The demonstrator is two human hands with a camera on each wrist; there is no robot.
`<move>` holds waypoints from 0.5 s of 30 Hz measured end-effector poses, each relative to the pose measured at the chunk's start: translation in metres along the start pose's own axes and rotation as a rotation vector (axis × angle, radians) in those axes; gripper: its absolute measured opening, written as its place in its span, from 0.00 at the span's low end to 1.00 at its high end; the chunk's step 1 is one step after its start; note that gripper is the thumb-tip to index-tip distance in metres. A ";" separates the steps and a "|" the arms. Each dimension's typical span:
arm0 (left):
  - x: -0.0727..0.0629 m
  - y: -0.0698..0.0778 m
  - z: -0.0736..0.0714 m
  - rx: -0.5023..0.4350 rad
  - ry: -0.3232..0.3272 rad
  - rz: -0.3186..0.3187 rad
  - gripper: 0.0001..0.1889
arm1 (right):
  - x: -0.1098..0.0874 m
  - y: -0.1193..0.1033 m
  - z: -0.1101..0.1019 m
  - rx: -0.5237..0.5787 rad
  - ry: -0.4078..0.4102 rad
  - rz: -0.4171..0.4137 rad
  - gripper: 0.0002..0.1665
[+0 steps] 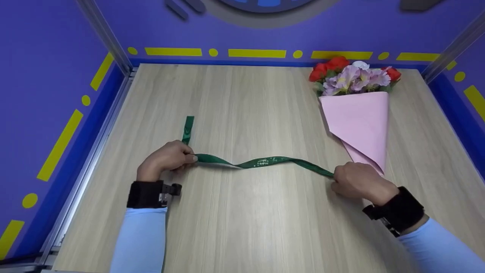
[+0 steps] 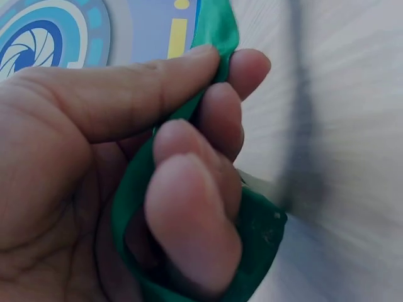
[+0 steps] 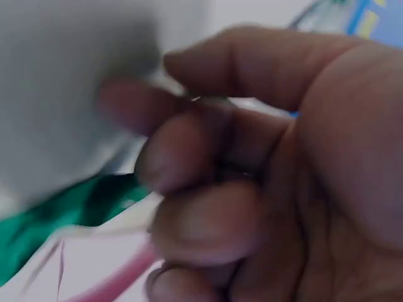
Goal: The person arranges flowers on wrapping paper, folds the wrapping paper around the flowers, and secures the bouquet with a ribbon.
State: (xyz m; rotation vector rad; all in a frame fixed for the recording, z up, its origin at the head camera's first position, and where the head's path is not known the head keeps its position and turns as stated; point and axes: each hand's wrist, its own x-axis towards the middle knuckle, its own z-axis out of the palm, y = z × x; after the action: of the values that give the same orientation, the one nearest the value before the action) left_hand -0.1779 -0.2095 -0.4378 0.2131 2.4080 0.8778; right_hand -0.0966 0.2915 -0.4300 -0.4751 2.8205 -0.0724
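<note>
Bouquet (image 1: 360,110) is already wrapped, upper right; green ribbon (image 1: 265,162) is untied mid-frame, left hand (image 1: 166,158) pinching it, right hand (image 1: 362,181) gripping further along.

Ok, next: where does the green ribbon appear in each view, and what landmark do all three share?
Head: green ribbon across the centre, left hand to right hand.
Left wrist: ribbon top centre to bottom centre, partly behind the fingers.
Right wrist: ribbon lower left, meeting the fingers.
Shared landmark: yellow wall markings.

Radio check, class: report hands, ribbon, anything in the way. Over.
Left hand pinching green ribbon, right hand gripping it. Ribbon twisted between them. Pink-wrapped bouquet beside right hand, possible obstruction.
</note>
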 end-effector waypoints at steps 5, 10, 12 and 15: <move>0.000 0.001 0.001 -0.016 0.002 0.013 0.13 | 0.019 -0.012 0.010 0.101 0.311 -0.135 0.06; -0.001 0.001 0.002 -0.021 0.018 0.018 0.14 | 0.033 -0.009 0.021 0.189 0.278 -0.143 0.11; -0.002 0.000 0.002 -0.031 0.025 0.015 0.13 | 0.036 -0.005 0.023 0.216 0.236 -0.129 0.07; -0.005 -0.001 0.001 -0.052 0.026 0.012 0.11 | 0.039 0.000 0.026 0.223 0.256 -0.139 0.09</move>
State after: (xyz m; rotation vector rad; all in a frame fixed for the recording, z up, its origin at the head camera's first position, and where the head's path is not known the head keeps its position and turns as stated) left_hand -0.1734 -0.2114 -0.4374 0.1978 2.4067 0.9535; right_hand -0.1247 0.2784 -0.4657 -0.6497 2.9708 -0.5039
